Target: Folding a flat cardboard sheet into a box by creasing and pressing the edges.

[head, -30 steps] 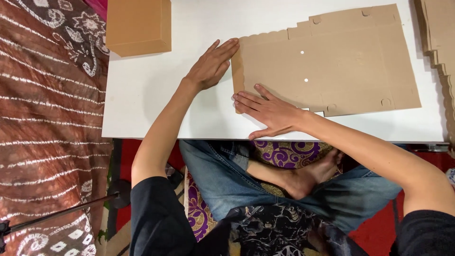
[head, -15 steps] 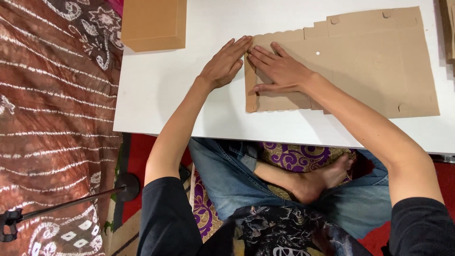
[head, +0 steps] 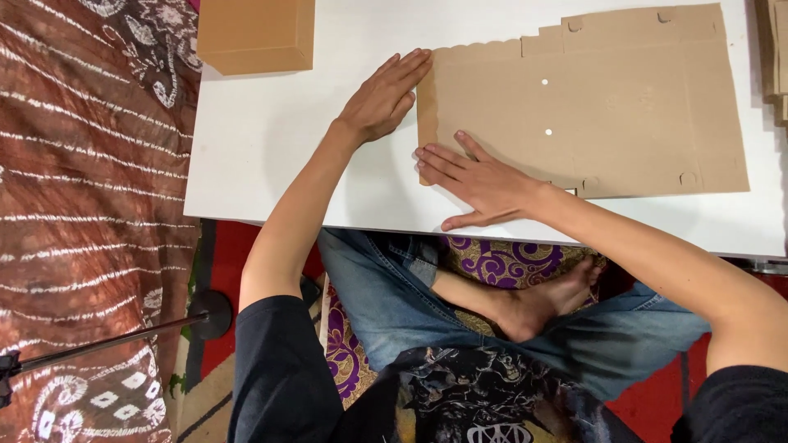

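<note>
1. Right hand [head: 484, 184] lies flat and palm down, fingers spread and pointing left. The fingertips [head: 427, 164] press on the near left corner of the flat brown die-cut cardboard sheet [head: 591, 98], while the thumb and heel of the hand rest on the white counter [head: 271, 139] just off the sheet's near edge. It grips nothing.

2. Left hand [head: 384, 98] is also open and flat, fingers close together and pointing up and to the right. Its fingertips [head: 414, 61] touch the far end of the sheet's left edge; the palm sits on the bare counter beside the sheet. It holds nothing either.

3. From both hands the sheet stretches away to the right, its long axis running left to right across the counter. It lies flat, with a scalloped far edge near the left hand and notched tabs along both long edges.

4. Both hands meet the sheet at its short left edge, the left at the far end, the right at the near end, well within reach of each other.

5. At the counter's far left corner, well apart from the hands, stands a closed brown cardboard box [head: 256, 33].

6. More brown cardboard [head: 776, 49] shows at the right margin, cut off by the frame.
</note>
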